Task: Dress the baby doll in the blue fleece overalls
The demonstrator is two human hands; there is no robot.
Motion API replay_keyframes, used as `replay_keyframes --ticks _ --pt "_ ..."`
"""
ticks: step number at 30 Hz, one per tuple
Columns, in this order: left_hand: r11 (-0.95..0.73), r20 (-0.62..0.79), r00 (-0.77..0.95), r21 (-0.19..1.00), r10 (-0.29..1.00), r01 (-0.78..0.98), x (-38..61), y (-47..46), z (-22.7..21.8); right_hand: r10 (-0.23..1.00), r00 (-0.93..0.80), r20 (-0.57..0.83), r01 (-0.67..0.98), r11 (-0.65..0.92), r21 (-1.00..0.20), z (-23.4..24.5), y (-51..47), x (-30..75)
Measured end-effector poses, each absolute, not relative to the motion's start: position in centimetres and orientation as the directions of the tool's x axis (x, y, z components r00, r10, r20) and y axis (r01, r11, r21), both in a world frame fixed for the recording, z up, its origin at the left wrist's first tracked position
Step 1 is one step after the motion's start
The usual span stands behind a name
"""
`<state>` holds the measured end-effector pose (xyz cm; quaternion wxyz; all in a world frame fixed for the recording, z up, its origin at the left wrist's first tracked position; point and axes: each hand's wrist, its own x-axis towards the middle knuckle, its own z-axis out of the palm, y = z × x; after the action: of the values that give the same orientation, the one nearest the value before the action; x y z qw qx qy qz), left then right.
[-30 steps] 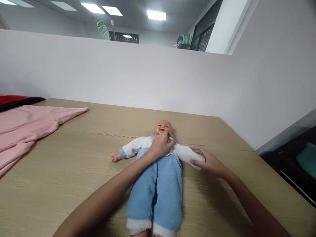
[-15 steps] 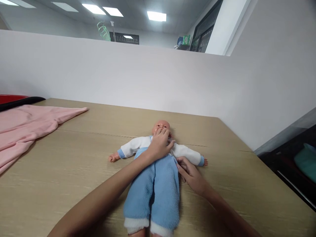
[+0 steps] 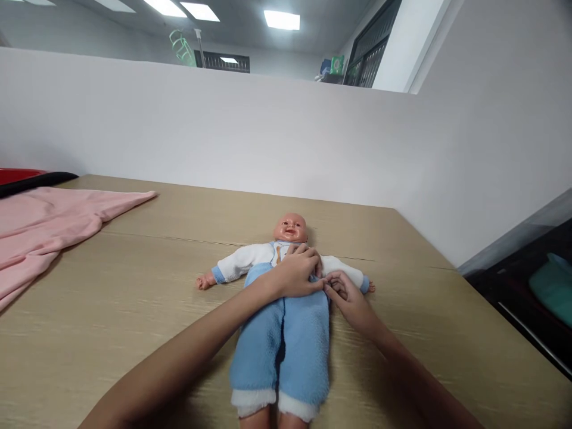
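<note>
From the head view I look down on a baby doll (image 3: 286, 310) lying on its back on the wooden tabletop (image 3: 134, 310), head toward the far white partition wall (image 3: 223, 131) and legs toward me. It wears blue fleece trousers with white cuffs and a white top with blue wrist bands; both of its arms are spread out to the sides, and its bare feet run out of the bottom edge of the picture.

My left hand (image 3: 297, 273) comes in from the lower left across the doll's trousers and lies on its chest, just below the chin. The fingers are curled down onto the clothing there; they seem to pinch the fabric, but I cannot tell how firmly. My right hand (image 3: 346, 295) reaches in from the lower right and sits at the doll's side, under the white sleeve (image 3: 344, 273) on that side. Its fingertips are drawn together at the edge of the blue fabric, touching the fingers of my left hand, so the two hands meet at the upper edge of the trousers. Whether the right hand has actually gripped cloth is hidden by the fingers themselves.

Well apart to the left, a pink cloth (image 3: 49, 220) lies rumpled on the tabletop, with a red and black object (image 3: 27, 177) behind it at the frame's edge. On the right, past the tabletop's edge, is a dark bin (image 3: 527, 280) with something teal (image 3: 554, 289) inside.
</note>
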<state>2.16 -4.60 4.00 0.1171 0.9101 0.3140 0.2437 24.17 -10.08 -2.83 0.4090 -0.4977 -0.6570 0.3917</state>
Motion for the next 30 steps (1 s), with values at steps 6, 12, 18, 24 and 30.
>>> replay_keyframes --ticks 6,12,18,24,30 --pt "-0.772 0.341 0.701 0.393 0.626 0.499 2.0 -4.5 4.3 0.809 -0.223 0.544 0.817 0.46 -0.349 -2.0 -9.4 28.5" --pt "-0.799 0.305 0.753 0.384 0.582 0.462 3.1 -3.4 5.0 0.822 -0.358 0.444 0.758 0.533 -0.376 -2.1 -7.3 33.6" --pt "-0.798 0.295 0.746 0.305 0.597 0.519 4.9 -3.1 3.9 0.654 -0.303 0.693 0.66 0.669 -0.343 0.2 -9.9 31.2" --pt "-0.79 0.421 0.668 0.343 0.613 0.508 4.3 -3.7 3.0 0.558 -0.233 0.797 0.615 0.719 -0.324 0.7 -11.4 28.1" --pt "-0.726 0.543 0.485 0.559 0.685 0.4 3.0 -3.6 2.5 0.659 -0.058 0.75 0.643 0.599 -0.477 -1.1 -10.6 27.8"
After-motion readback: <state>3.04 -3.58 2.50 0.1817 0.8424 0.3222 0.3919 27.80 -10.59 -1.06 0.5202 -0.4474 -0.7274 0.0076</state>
